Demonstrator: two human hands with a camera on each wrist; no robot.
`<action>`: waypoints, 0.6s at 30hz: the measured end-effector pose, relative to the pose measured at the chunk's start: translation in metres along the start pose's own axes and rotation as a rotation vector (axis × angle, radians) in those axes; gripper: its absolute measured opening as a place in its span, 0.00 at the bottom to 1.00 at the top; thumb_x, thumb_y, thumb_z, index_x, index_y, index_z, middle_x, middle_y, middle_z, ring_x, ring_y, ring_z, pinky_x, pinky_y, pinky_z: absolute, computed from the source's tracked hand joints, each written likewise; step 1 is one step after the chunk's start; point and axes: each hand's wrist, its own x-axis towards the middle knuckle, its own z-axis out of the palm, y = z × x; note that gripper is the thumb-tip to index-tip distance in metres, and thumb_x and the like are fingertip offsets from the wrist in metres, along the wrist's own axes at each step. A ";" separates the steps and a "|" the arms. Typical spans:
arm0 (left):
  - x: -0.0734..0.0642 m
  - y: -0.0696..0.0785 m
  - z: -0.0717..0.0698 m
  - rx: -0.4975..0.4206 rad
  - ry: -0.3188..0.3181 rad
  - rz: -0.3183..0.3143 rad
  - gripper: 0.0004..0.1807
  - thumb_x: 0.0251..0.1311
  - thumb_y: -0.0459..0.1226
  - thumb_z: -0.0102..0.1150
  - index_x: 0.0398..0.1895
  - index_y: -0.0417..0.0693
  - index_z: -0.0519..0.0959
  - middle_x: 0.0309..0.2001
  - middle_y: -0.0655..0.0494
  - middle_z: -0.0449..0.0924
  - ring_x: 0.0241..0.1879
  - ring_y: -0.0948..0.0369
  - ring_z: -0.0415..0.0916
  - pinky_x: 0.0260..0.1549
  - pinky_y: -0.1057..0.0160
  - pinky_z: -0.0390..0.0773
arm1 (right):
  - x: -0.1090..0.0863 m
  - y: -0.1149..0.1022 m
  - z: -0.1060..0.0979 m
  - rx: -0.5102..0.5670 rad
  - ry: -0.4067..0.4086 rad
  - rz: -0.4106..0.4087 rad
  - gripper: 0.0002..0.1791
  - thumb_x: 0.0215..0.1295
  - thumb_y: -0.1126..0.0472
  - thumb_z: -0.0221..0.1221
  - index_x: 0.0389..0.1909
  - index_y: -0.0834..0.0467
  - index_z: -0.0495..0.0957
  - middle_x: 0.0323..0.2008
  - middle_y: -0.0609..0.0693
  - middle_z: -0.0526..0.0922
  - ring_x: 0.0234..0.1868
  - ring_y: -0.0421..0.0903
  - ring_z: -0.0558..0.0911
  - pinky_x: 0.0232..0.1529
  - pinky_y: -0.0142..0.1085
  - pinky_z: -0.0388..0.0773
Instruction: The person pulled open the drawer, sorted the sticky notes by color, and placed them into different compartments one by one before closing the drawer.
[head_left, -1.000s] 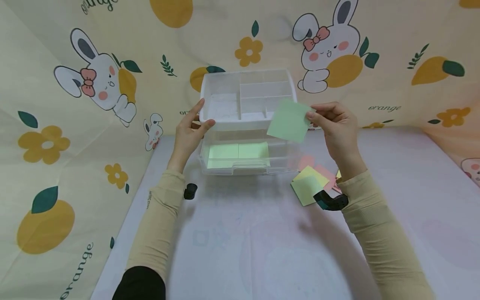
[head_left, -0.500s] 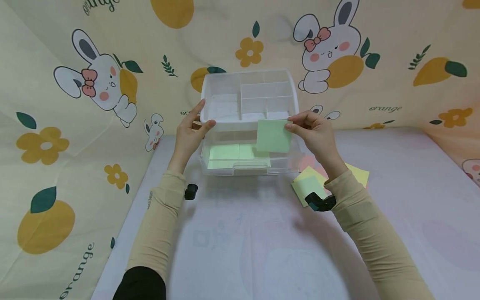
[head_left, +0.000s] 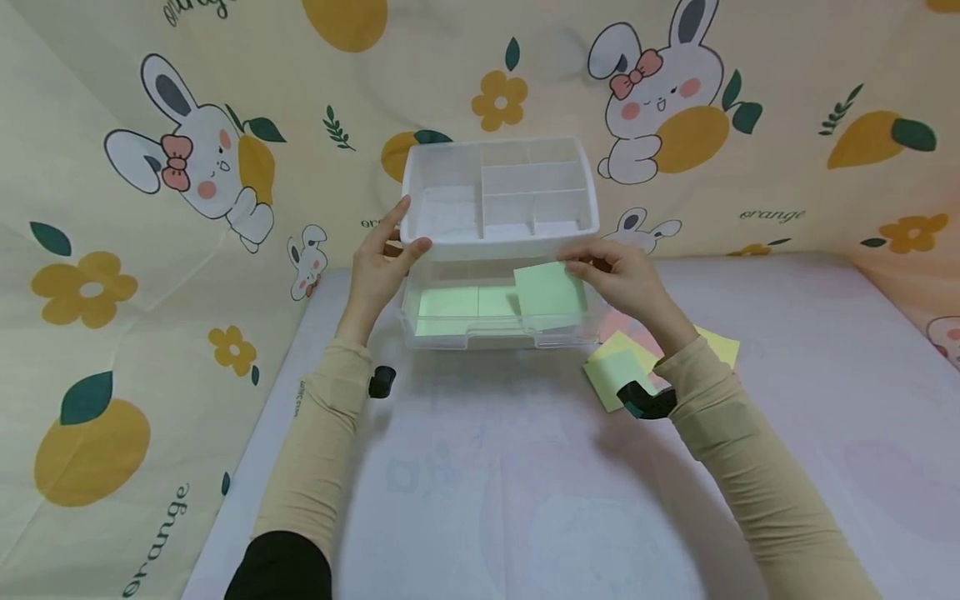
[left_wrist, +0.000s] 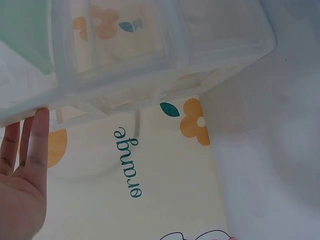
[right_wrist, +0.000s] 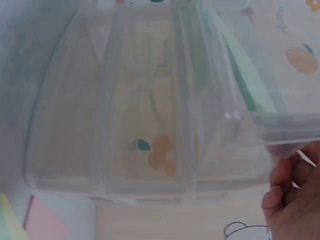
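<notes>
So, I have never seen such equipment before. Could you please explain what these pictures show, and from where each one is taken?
Of course. There is no machine here, only a person's two bare hands. The widest picture comes from a camera worn on the head, looking forward and down. The other two come from cameras on the wrists, seeing the clear plastic up close.

The left hand holds a white tray by its front left corner. The right hand pinches a green note at the clear compartment under the tray; how deep it reaches, I cannot tell. At least two green notes are inside. On the pale table, to the right, lie more notes: green, yellow and pink.
</notes>
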 end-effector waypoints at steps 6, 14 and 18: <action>0.001 -0.002 0.000 -0.002 0.004 0.011 0.34 0.52 0.56 0.59 0.64 0.82 0.61 0.47 0.48 0.74 0.34 0.60 0.71 0.29 0.72 0.76 | 0.003 -0.004 -0.009 -0.121 -0.107 -0.024 0.09 0.66 0.60 0.55 0.42 0.55 0.81 0.33 0.51 0.80 0.30 0.43 0.69 0.29 0.28 0.66; 0.001 0.000 0.000 0.006 0.010 0.018 0.35 0.49 0.59 0.59 0.64 0.82 0.61 0.49 0.49 0.73 0.35 0.59 0.71 0.29 0.72 0.76 | 0.008 -0.019 -0.011 -0.333 -0.159 -0.078 0.07 0.62 0.67 0.56 0.37 0.59 0.81 0.35 0.54 0.81 0.35 0.48 0.74 0.38 0.39 0.71; 0.000 -0.002 0.000 0.007 0.013 0.015 0.35 0.48 0.60 0.58 0.64 0.82 0.61 0.48 0.49 0.73 0.35 0.59 0.71 0.29 0.72 0.76 | 0.009 -0.026 -0.010 -0.433 -0.181 -0.112 0.06 0.61 0.69 0.55 0.34 0.61 0.81 0.34 0.55 0.82 0.37 0.51 0.77 0.42 0.44 0.75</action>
